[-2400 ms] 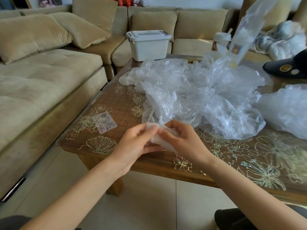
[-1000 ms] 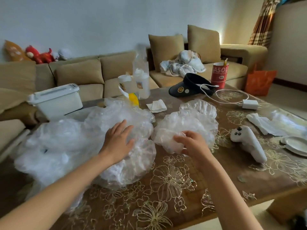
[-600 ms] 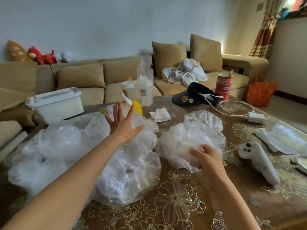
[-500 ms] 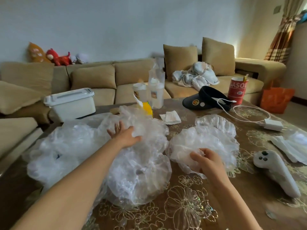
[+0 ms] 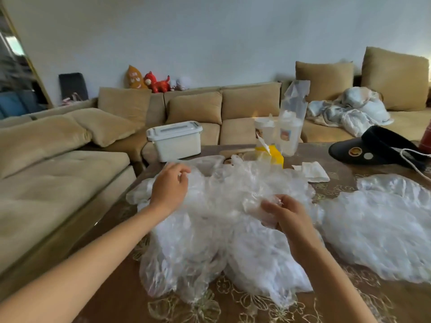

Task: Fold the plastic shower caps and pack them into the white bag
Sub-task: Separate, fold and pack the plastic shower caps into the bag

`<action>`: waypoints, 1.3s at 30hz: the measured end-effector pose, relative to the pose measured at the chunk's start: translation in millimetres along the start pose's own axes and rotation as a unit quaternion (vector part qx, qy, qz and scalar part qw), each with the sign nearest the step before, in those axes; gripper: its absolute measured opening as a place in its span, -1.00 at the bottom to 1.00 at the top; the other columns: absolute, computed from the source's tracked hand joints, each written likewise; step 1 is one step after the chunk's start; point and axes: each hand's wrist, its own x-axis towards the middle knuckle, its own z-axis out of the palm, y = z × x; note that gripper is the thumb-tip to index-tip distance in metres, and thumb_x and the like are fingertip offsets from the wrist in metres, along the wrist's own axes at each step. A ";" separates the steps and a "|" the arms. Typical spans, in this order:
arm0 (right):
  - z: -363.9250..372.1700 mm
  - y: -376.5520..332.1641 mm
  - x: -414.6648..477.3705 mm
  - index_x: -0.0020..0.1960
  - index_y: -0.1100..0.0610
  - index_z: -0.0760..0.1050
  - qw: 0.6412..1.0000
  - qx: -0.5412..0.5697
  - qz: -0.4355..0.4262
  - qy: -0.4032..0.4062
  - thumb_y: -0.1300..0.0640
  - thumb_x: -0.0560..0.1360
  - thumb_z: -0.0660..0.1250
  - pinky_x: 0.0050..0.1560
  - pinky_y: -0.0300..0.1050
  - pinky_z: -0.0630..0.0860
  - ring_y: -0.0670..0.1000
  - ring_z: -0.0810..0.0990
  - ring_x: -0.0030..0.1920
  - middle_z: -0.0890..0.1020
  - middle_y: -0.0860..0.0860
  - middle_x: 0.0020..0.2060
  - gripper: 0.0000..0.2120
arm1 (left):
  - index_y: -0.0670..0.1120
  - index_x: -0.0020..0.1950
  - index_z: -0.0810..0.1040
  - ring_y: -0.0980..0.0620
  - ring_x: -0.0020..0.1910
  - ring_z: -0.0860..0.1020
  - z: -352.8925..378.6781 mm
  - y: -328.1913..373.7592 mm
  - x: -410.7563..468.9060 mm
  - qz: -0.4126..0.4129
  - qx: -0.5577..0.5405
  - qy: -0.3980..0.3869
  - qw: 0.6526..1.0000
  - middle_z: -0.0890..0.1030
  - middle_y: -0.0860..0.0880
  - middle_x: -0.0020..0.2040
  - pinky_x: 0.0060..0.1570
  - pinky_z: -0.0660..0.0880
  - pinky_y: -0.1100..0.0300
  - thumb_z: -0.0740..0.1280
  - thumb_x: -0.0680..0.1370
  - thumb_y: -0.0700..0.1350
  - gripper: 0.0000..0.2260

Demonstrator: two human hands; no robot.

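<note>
A big heap of clear crumpled shower caps [image 5: 210, 241] covers the middle of the table. My right hand [image 5: 288, 217] is above the heap and grips a small folded shower cap [image 5: 256, 209] between thumb and fingers. My left hand [image 5: 170, 188] sits over the heap's far left part with its fingers loosely curled; I see nothing held in it. A second white, puffy plastic bundle [image 5: 377, 224] lies to the right, apart from both hands. I cannot tell whether that bundle is the white bag.
The wooden table [image 5: 112, 290] has a flower pattern. At its far side are a white lidded box [image 5: 176, 142], a tall clear packet with cups [image 5: 290, 127], a yellow item [image 5: 274, 155], a folded tissue [image 5: 312, 171] and a black visor [image 5: 373, 151]. A beige sofa [image 5: 58, 164] runs left and behind.
The view has swung left. My right hand moved from the right bundle to above the big heap, still gripping the folded cap. My left hand curled its fingers over the heap.
</note>
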 end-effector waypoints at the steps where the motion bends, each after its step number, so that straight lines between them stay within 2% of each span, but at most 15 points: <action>1: 4.5 -0.6 0.5 -0.07 0.19 0.52 1.000 -0.002 0.002 -0.009 0.25 0.48 0.35 0.00 0.15 0.55 0.13 0.60 -0.12 0.63 0.16 -0.14 -0.96 | -0.14 0.10 0.57 0.03 -0.02 0.48 -3.5 -12.0 13.8 -0.019 0.022 -0.014 0.999 0.52 -0.04 0.08 -0.07 0.35 0.23 0.18 0.59 -0.24 -0.81; 4: 15.1 3.1 13.1 -0.09 0.19 0.54 1.000 0.020 0.006 -0.007 0.26 0.48 0.35 0.03 0.19 0.53 0.14 0.60 -0.13 0.63 0.16 -0.16 -0.97 | -0.15 0.15 0.57 -0.08 0.12 0.51 11.4 -39.0 69.3 -0.017 0.121 -0.112 0.986 0.57 -0.11 0.17 0.03 0.43 0.14 0.16 0.61 -0.20 -0.77; 7: 18.4 13.2 28.0 -0.09 0.21 0.54 0.999 0.028 0.023 0.011 0.27 0.48 0.35 -0.04 0.12 0.52 0.15 0.59 -0.14 0.64 0.17 -0.17 -0.97 | -0.10 0.24 0.52 -0.15 0.21 0.46 55.7 -41.8 117.7 0.002 0.209 -0.223 0.952 0.52 -0.13 0.26 0.17 0.42 0.00 0.16 0.62 -0.10 -0.74; 10: 18.0 23.0 46.7 -0.10 0.21 0.54 0.999 0.028 0.027 0.023 0.26 0.47 0.35 -0.18 -0.03 0.48 0.11 0.59 -0.22 0.64 0.20 -0.21 -0.98 | -0.06 0.47 0.25 -0.18 0.35 0.34 106.5 -39.5 161.8 -0.023 0.242 -0.262 0.934 0.34 -0.14 0.41 0.28 0.31 -0.07 0.20 0.61 -0.02 -0.56; 12: 17.6 25.4 55.0 -0.11 0.21 0.52 0.999 0.031 0.022 0.026 0.26 0.49 0.34 -0.32 -0.18 0.45 -0.01 0.58 -0.36 0.63 0.09 -0.32 -0.98 | -0.02 0.53 0.09 -0.17 0.42 0.21 125.5 -44.5 178.7 -0.032 0.315 -0.312 0.896 0.23 -0.12 0.47 0.35 0.16 -0.13 0.25 0.59 -0.10 -0.44; 13: 14.9 29.2 60.5 -0.11 0.20 0.52 0.999 0.033 0.022 0.033 0.24 0.50 0.34 -0.36 -0.22 0.43 -0.06 0.56 -0.40 0.62 0.05 -0.34 -0.98 | -0.02 0.53 0.09 -0.16 0.43 0.20 137.9 -47.9 185.3 -0.038 0.352 -0.336 0.873 0.24 -0.13 0.46 0.38 0.10 -0.15 0.25 0.57 -0.16 -0.43; 15: 15.9 29.5 60.7 -0.10 0.17 0.53 0.999 0.024 0.022 0.033 0.22 0.50 0.35 -0.39 -0.26 0.41 -0.10 0.55 -0.42 0.61 0.01 -0.35 -0.98 | -0.10 0.42 0.32 -0.17 0.34 0.33 141.7 -60.5 185.1 -0.049 0.400 -0.347 0.847 0.41 -0.16 0.35 0.37 0.16 -0.18 0.24 0.54 -0.26 -0.56; 18: 13.5 31.9 59.4 -0.12 0.13 0.54 0.999 0.001 0.018 0.042 0.19 0.48 0.36 -0.37 -0.29 0.39 -0.10 0.53 -0.38 0.60 -0.02 -0.35 -0.98 | -0.16 0.13 0.52 -0.14 0.12 0.50 144.1 -66.5 184.0 -0.011 0.405 -0.260 0.876 0.55 -0.15 0.12 0.20 0.34 -0.03 0.19 0.55 -0.31 -0.78; 22: 12.3 18.1 51.3 -0.10 0.19 0.53 0.999 0.013 -0.005 0.042 0.22 0.49 0.35 -0.41 -0.30 0.41 -0.07 0.55 -0.38 0.61 0.05 -0.31 -0.97 | -0.12 -0.16 0.48 -0.20 0.02 0.50 98.0 -49.2 200.4 -0.023 0.261 -0.044 0.964 0.55 -0.18 -0.03 0.05 0.36 0.01 0.16 0.54 -0.33 -0.82; 26: 20.5 -2.2 33.3 -0.12 0.17 0.54 0.999 0.025 -0.025 0.007 0.24 0.48 0.36 -0.31 -0.18 0.46 0.05 0.60 -0.28 0.64 0.13 -0.26 -0.99 | -0.17 -0.10 0.45 -0.14 -0.05 0.46 25.7 -9.8 209.1 -0.058 0.018 0.089 0.994 0.47 -0.21 -0.09 -0.11 0.36 0.04 0.13 0.59 -0.25 -0.86; 29: 24.4 -13.2 17.3 -0.15 0.18 0.54 0.998 0.042 -0.041 -0.007 0.25 0.48 0.36 -0.28 -0.13 0.46 0.07 0.59 -0.28 0.64 0.12 -0.29 -0.97 | -0.09 -0.20 0.51 -0.05 -0.11 0.48 -34.5 6.4 196.6 -0.018 -0.106 0.077 0.991 0.57 -0.12 -0.12 -0.11 0.41 0.08 0.31 0.47 -0.13 -0.93; 32: 22.5 -21.8 -2.4 -0.13 0.20 0.55 0.997 0.064 -0.039 -0.008 0.25 0.48 0.36 -0.14 0.07 0.53 0.12 0.60 -0.22 0.65 0.13 -0.27 -0.98 | -0.20 -0.09 0.57 -0.02 -0.14 0.52 -86.1 20.1 149.5 0.101 -0.037 0.058 0.993 0.60 -0.08 -0.16 -0.10 0.46 0.10 0.35 0.51 -0.22 -0.95; 34: 21.4 -25.6 -16.4 -0.10 0.21 0.54 0.996 0.075 -0.037 -0.019 0.26 0.47 0.36 -0.04 0.15 0.54 0.15 0.61 -0.18 0.65 0.17 -0.23 -0.98 | -0.11 -0.09 0.58 0.13 -0.18 0.51 -110.6 28.2 107.9 0.153 -0.041 0.027 0.987 0.58 0.06 -0.19 -0.13 0.45 0.20 0.34 0.53 -0.26 -0.94; 37: 17.4 -27.9 -37.5 -0.09 0.21 0.53 0.997 0.061 -0.047 -0.030 0.27 0.48 0.34 -0.10 0.08 0.55 0.12 0.60 -0.18 0.64 0.17 -0.20 -0.98 | -0.07 -0.03 0.57 0.35 -0.14 0.54 -122.0 25.8 42.2 0.180 -0.027 -0.075 0.980 0.59 0.16 -0.12 -0.07 0.45 0.43 0.28 0.54 -0.33 -0.82; 39: 9.8 -24.3 -50.1 -0.09 0.21 0.53 0.998 0.042 -0.047 -0.025 0.27 0.48 0.34 -0.13 0.02 0.54 0.11 0.60 -0.19 0.63 0.16 -0.20 -0.98 | -0.09 -0.06 0.57 0.41 -0.09 0.53 -109.2 11.8 6.5 0.133 -0.048 -0.151 0.978 0.62 0.16 -0.11 0.03 0.46 0.40 0.23 0.55 -0.40 -0.76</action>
